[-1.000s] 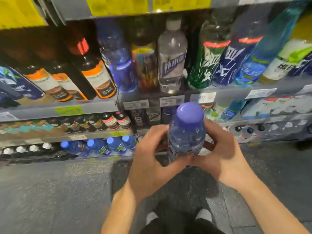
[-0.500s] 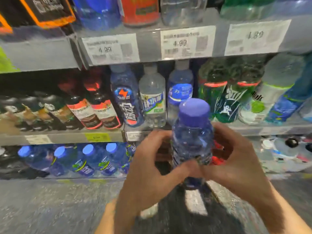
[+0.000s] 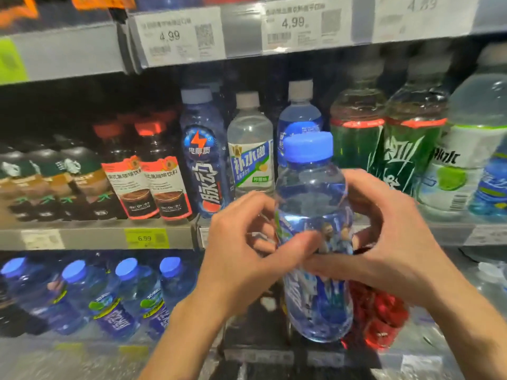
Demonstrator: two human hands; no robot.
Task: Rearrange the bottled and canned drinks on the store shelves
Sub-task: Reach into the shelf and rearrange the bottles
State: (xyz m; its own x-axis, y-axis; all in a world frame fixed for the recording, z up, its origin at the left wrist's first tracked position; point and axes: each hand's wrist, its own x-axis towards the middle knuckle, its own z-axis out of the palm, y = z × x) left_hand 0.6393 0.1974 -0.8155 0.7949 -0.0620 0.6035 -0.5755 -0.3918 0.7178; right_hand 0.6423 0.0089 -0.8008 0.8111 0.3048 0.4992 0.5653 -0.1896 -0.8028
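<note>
Both hands (image 3: pixel 315 250) grip upright blue bottle (image 3: pixel 312 187), cap up.

Left hand (image 3: pixel 241 259) & right hand (image 3: pixel 395 242) bare, no sleeves, rings or watch visible.

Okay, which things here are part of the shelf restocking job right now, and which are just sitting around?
In the job:
blue-capped bottle, held upright
left hand gripping it
right hand gripping it

Just sitting there:
coffee bottles
green bottles
price tags
red packs, low behind the held bottle
</note>
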